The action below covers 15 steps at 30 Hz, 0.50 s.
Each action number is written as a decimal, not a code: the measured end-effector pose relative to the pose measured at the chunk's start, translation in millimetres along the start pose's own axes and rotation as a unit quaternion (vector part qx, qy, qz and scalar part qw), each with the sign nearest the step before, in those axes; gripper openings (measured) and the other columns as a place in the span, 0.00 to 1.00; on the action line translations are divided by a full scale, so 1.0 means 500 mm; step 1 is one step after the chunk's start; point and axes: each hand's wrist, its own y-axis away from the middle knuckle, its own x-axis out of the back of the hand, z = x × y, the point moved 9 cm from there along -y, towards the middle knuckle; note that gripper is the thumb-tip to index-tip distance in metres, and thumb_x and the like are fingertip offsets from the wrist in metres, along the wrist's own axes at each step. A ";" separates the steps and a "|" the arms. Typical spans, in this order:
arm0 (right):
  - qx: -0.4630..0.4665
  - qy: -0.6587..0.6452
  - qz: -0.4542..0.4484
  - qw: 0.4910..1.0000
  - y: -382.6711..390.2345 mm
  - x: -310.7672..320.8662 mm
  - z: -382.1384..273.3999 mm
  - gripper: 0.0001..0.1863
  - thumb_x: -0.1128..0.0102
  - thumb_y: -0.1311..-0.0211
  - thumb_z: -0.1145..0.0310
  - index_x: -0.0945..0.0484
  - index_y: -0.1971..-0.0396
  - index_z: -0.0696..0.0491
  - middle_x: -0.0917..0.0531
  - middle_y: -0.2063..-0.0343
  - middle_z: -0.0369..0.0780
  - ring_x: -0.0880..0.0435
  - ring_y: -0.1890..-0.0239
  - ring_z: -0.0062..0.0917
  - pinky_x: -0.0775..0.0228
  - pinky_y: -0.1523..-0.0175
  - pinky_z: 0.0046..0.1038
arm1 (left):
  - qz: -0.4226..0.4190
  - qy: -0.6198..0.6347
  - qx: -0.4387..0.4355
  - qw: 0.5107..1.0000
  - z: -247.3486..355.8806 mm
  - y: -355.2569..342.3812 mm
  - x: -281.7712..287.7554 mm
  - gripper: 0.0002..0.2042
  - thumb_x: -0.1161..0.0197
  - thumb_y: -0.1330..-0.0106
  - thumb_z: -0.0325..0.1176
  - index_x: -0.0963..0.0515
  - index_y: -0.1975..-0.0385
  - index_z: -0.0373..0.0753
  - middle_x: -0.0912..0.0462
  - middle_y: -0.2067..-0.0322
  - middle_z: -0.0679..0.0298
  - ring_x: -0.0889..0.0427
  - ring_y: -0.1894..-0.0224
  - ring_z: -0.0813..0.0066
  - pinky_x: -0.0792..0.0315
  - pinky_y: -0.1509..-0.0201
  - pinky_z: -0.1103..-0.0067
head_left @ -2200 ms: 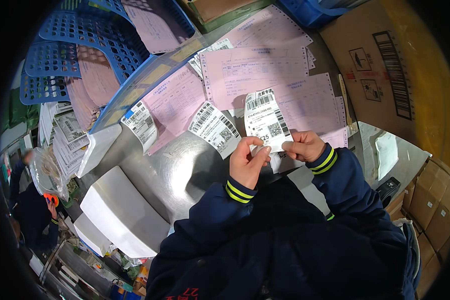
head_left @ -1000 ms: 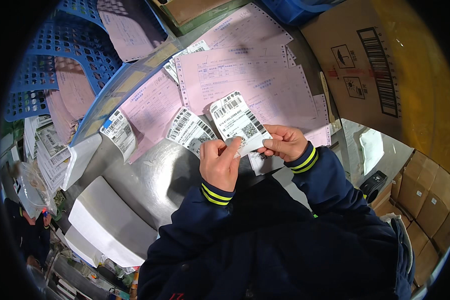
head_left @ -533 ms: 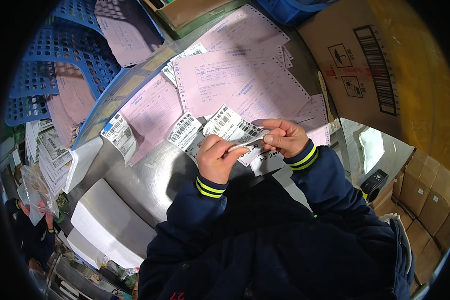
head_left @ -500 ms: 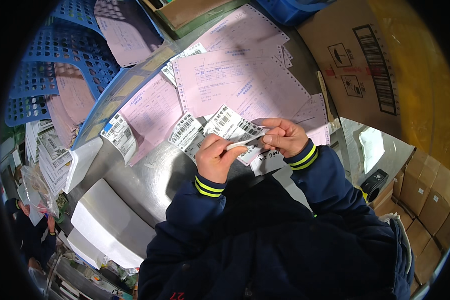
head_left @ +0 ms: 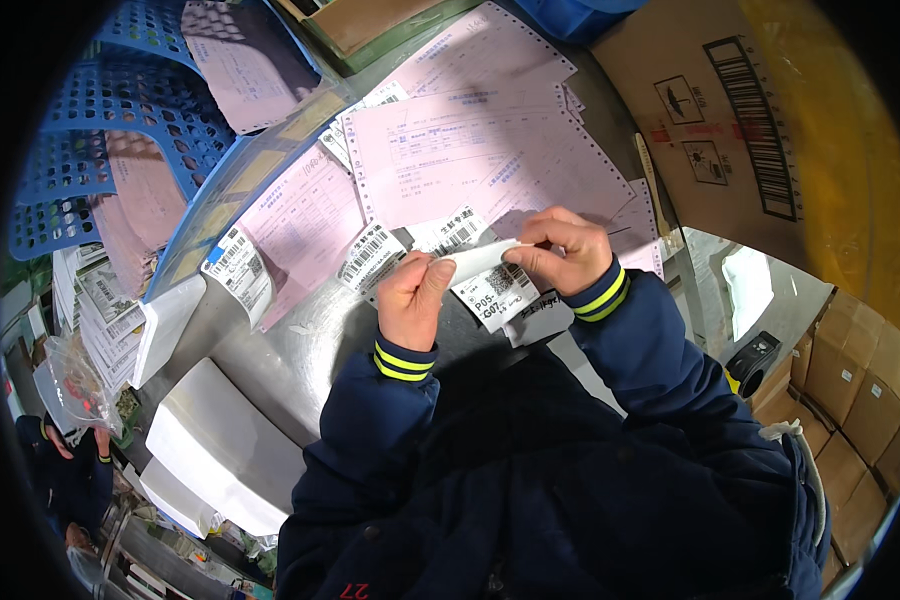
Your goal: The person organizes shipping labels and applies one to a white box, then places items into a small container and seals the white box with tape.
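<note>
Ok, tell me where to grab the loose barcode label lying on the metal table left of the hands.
Take the barcode label by its lower left corner, coming from the left hand's side: it lies flat on the metal table, and that corner overlaps no pink form.

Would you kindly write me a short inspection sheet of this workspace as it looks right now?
Surface: shiny metal table, largely covered with paper.
Job's things: white barcode label, bent over between both hands above the table.
Clutter: pink forms spread out; loose barcode labels; white boxes at the near left edge; paper stacks at the left.
Grippers: left hand and right hand both pinch the label with their fingers.
Cables: nothing seen.
Surroundings: blue plastic baskets upper left, large cardboard box upper right, stacked cartons at right, another person lower left.
</note>
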 end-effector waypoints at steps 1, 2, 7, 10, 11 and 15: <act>0.011 -0.006 0.001 1.000 -0.005 0.000 0.003 0.07 0.34 0.54 0.75 0.22 0.74 0.61 0.23 0.75 0.38 0.26 0.75 0.18 0.34 0.71 0.19 | 0.003 0.014 0.021 1.000 -0.001 -0.003 0.004 0.14 0.43 0.37 0.36 0.28 0.77 0.28 0.35 0.82 0.69 0.40 0.79 0.84 0.44 0.75 0.85; 0.022 -0.012 0.003 1.000 -0.009 0.001 0.006 0.07 0.35 0.53 0.75 0.21 0.73 0.61 0.22 0.74 0.39 0.25 0.75 0.19 0.34 0.70 0.19 | 0.007 0.029 0.042 0.999 -0.003 -0.005 0.006 0.14 0.44 0.37 0.36 0.27 0.77 0.29 0.35 0.82 0.70 0.40 0.80 0.85 0.44 0.76 0.85; 0.068 0.068 0.034 0.995 -0.009 0.019 -0.030 0.06 0.38 0.53 0.79 0.21 0.72 0.59 0.21 0.72 0.43 0.21 0.71 0.28 0.30 0.66 0.22 | 0.032 0.000 0.039 0.999 0.010 -0.011 0.023 0.12 0.44 0.37 0.35 0.25 0.75 0.33 0.34 0.86 0.72 0.40 0.85 0.88 0.45 0.82 0.87; 0.123 0.079 -0.010 0.989 0.031 0.012 -0.043 0.08 0.41 0.57 0.83 0.21 0.73 0.59 0.21 0.68 0.42 0.22 0.70 0.29 0.29 0.66 0.23 | 0.067 0.015 0.054 0.996 0.021 -0.001 0.028 0.10 0.46 0.36 0.34 0.26 0.72 0.33 0.31 0.88 0.69 0.36 0.88 0.86 0.43 0.84 0.88; 0.187 0.095 -0.023 0.978 0.045 0.006 -0.058 0.10 0.41 0.60 0.84 0.22 0.73 0.59 0.21 0.67 0.42 0.23 0.70 0.29 0.29 0.66 0.25 | 0.077 0.022 0.056 0.995 0.022 0.003 0.031 0.10 0.47 0.36 0.34 0.26 0.71 0.32 0.30 0.88 0.69 0.35 0.88 0.86 0.42 0.84 0.88; 0.198 0.130 -0.019 0.971 0.086 0.000 -0.033 0.12 0.41 0.64 0.85 0.21 0.74 0.57 0.25 0.71 0.39 0.26 0.71 0.28 0.32 0.68 0.24 | 0.089 0.034 0.038 0.995 0.028 0.003 0.034 0.11 0.49 0.34 0.36 0.27 0.68 0.33 0.28 0.87 0.67 0.31 0.88 0.84 0.40 0.84 0.88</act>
